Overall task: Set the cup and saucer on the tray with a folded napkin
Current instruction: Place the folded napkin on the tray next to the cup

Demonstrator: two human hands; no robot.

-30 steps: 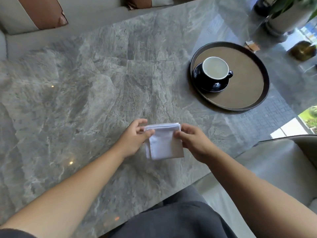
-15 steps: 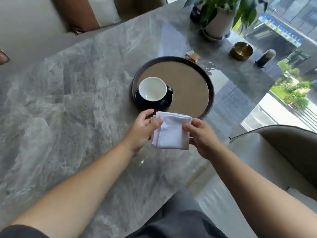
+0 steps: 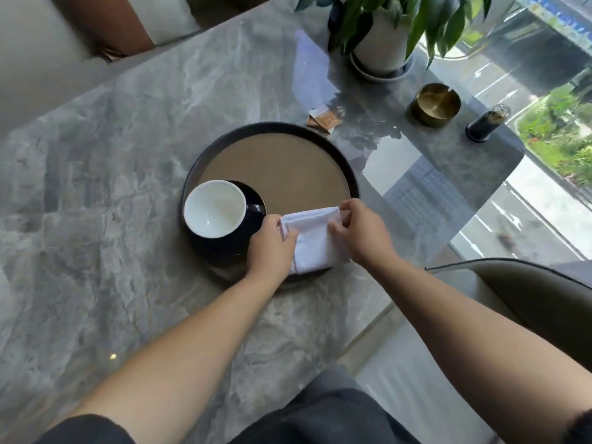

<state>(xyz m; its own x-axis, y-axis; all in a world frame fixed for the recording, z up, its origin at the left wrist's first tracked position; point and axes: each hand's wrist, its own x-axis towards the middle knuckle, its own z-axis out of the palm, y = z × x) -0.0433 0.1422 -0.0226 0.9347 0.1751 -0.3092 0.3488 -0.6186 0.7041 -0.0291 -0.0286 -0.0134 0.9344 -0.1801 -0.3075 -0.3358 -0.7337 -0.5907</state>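
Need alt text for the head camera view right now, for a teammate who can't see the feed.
Both hands, left hand and right hand, hold a folded white napkin at the near edge of a round dark tray on a grey marble table. A white-lined cup sits on a dark saucer on the tray, left of the napkin.

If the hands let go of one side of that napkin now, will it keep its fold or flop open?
Probably flops. The napkin looks like thin soft cloth in loose layers, pinched at both sides by the left hand and right hand. It seems light, so it should lift easily but sag. Laid flat on the tray, the fold likely holds.
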